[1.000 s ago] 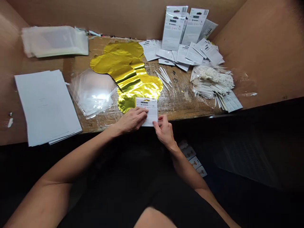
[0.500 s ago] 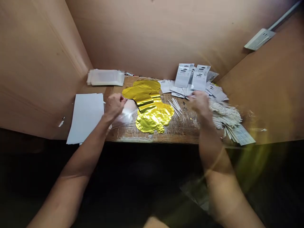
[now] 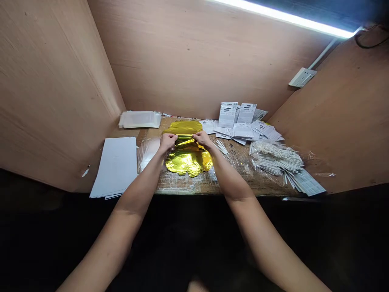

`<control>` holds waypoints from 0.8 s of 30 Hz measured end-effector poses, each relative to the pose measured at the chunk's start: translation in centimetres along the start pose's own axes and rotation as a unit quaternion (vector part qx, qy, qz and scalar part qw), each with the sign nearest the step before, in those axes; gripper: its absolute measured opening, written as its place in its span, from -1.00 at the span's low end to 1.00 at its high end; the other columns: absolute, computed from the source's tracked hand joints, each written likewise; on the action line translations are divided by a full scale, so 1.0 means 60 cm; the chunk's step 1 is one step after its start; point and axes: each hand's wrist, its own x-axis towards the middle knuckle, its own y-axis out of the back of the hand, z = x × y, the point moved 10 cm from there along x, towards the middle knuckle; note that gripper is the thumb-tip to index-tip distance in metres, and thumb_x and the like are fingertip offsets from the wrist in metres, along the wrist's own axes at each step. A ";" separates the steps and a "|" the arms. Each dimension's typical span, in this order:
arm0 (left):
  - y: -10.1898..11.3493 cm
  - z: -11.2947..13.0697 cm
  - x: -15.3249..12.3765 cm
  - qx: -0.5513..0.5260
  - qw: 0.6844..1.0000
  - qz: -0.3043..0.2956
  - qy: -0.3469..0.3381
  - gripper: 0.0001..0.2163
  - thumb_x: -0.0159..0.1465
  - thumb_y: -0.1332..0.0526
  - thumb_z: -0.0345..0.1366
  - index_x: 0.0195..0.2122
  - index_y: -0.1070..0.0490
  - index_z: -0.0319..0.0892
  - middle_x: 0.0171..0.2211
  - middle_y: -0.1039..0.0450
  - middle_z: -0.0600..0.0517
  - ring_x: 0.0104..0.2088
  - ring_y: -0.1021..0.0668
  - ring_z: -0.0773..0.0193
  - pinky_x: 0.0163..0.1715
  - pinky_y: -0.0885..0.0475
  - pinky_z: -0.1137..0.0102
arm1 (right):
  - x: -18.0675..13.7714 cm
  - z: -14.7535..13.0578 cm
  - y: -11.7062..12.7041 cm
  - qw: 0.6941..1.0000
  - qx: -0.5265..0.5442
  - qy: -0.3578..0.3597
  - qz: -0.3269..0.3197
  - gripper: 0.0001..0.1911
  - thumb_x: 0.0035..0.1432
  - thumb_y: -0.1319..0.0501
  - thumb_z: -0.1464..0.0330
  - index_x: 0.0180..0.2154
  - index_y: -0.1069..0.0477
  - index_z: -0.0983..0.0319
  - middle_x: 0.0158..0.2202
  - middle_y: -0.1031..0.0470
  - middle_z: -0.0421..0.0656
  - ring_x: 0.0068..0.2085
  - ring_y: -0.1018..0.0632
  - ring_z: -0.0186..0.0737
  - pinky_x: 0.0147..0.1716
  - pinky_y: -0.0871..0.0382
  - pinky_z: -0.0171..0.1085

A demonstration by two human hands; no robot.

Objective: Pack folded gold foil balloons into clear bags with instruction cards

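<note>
The scuffed brown tabletop [image 3: 178, 185] crosses mid-frame. At its centre lies gold foil [image 3: 187, 161], pinched in closed fingertips of the left hand [image 3: 168, 142] and right hand [image 3: 203, 138]. Behind, a plywood wall [image 3: 182, 73] rises; upper right, a light tube [image 3: 285, 17] glows above a socket [image 3: 302, 77].

I could not count the layers of gold foil [image 3: 188, 161] pinched by the left hand [image 3: 167, 142] and right hand [image 3: 203, 138]. Print on the white packs [image 3: 227, 117] at the bench [image 3: 240, 172]'s back edge was too small for me, likewise on the paper stack [image 3: 117, 168] near its left front corner. My view cropped the light tube [image 3: 282, 16] above, both arms [image 3: 103, 251] below.
</note>
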 end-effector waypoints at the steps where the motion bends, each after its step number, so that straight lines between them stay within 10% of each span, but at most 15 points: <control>1: 0.005 0.000 0.002 -0.006 1.000 0.010 -0.001 -0.74 0.25 -0.38 -0.10 -0.42 -0.58 -0.22 -0.53 -0.54 0.00 -0.41 -0.55 0.19 -0.37 -0.37 0.39 | 0.002 -0.001 0.008 1.000 0.000 0.009 0.004 -0.57 0.32 -0.23 0.25 -0.60 -0.30 0.19 -0.60 -0.35 -0.20 -0.43 -0.35 -0.25 -0.33 -0.17 -0.28; 11: 0.049 0.033 0.027 0.059 0.996 0.054 -0.029 -0.84 0.35 -0.31 -0.23 -0.18 -0.58 -0.22 -0.09 -0.66 -0.27 -0.04 -0.63 -0.07 0.04 -0.44 0.18 | -0.005 -0.020 0.115 0.989 0.096 0.097 0.059 -0.59 0.38 -0.20 0.10 -0.47 -0.28 0.17 -0.47 -0.32 -0.25 -0.39 -0.30 -0.29 -0.31 -0.20 -0.29; 16: 0.066 0.185 -0.008 0.062 0.959 0.058 -0.271 -0.45 0.37 -0.33 -0.09 0.31 -0.39 -0.23 0.21 -0.54 -0.27 0.21 -0.51 -0.05 0.21 -0.39 0.13 | -0.038 -0.045 0.147 0.957 0.246 0.147 0.042 -0.50 0.23 -0.32 -0.11 -0.40 -0.38 0.18 -0.41 -0.39 -0.21 -0.36 -0.37 -0.27 -0.28 -0.30 -0.27; 20: 0.011 0.288 -0.031 0.175 0.911 -0.085 -0.364 -0.71 0.26 -0.36 -0.28 0.01 -0.62 -0.14 -0.08 -0.67 -0.12 0.04 -0.57 -0.03 0.09 -0.40 0.18 | -0.062 -0.058 0.182 0.961 0.212 0.158 0.075 -0.49 0.27 -0.30 -0.12 -0.36 -0.39 0.19 -0.37 -0.42 -0.17 -0.31 -0.42 -0.23 -0.25 -0.37 -0.23; 24: 0.008 0.345 -0.076 0.243 0.862 -0.095 -0.433 -0.82 0.30 -0.21 -0.40 -0.24 -0.63 -0.13 -0.25 -0.64 -0.10 -0.15 -0.60 0.04 -0.03 -0.41 0.19 | -0.151 -0.100 0.257 0.945 0.022 0.234 0.225 -0.60 0.32 -0.35 0.02 -0.09 -0.48 0.22 -0.03 -0.52 0.02 0.00 -0.50 0.00 -0.05 -0.43 -0.06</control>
